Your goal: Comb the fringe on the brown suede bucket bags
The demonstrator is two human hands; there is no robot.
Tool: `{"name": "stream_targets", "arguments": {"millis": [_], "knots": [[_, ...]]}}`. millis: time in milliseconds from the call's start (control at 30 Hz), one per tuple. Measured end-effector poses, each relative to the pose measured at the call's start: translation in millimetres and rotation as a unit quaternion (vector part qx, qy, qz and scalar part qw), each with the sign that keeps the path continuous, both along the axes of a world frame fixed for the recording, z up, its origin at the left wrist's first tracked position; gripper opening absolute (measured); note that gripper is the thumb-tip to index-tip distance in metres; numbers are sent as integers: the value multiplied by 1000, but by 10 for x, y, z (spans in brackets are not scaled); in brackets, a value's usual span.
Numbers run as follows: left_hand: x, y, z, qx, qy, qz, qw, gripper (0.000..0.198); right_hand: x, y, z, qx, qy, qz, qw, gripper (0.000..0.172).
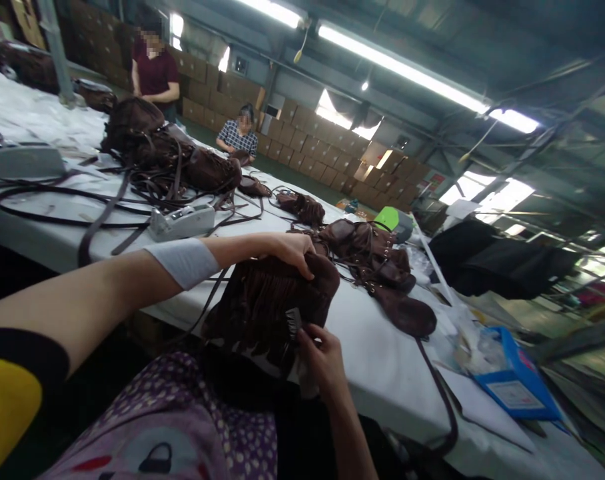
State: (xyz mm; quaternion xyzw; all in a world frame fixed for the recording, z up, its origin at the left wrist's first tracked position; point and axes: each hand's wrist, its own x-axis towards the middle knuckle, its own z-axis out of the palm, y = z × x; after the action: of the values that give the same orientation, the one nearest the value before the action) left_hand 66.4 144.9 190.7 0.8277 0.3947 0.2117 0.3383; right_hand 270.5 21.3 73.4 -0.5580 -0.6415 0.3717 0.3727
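Note:
A dark brown fringed bag [270, 293] rests at the table's near edge, tilted toward me. My left hand [295, 253] is closed over its top edge, thumb on the front. Low on the bag's right side, my right hand [323, 357] pinches a small comb [293, 325], its light teeth against the dark fringe. Something pale and soft [307, 381] hangs below the right fingers; what it is I cannot make out. A thin strap falls from the bag's left side.
More brown bags [377, 253] lie to the right, a long strap trailing frontward. Another heap of bags [172, 157] sits at the back left. A grey tape dispenser [181, 221] stands left, a blue box [515, 377] at right. Two people work beyond the white-covered table [372, 360].

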Motion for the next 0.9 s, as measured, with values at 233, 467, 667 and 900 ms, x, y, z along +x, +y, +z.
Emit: {"name": "stream_targets", "arguments": {"millis": [233, 467, 667, 900], "knots": [[-260, -17, -513, -52, -216, 229, 948, 45, -3, 270, -530, 44, -92, -99, 990, 33], [-787, -934, -1089, -186, -310, 337, 869, 31, 87, 354, -737, 35, -99, -109, 988, 37], [-487, -1159, -1698, -310, -350, 273, 841, 53, 88, 428, -772, 65, -140, -80, 985, 37], [-217, -944, -1874, -226, -352, 273, 866, 33, 445, 99, -709, 174, -204, -74, 961, 33]]}}
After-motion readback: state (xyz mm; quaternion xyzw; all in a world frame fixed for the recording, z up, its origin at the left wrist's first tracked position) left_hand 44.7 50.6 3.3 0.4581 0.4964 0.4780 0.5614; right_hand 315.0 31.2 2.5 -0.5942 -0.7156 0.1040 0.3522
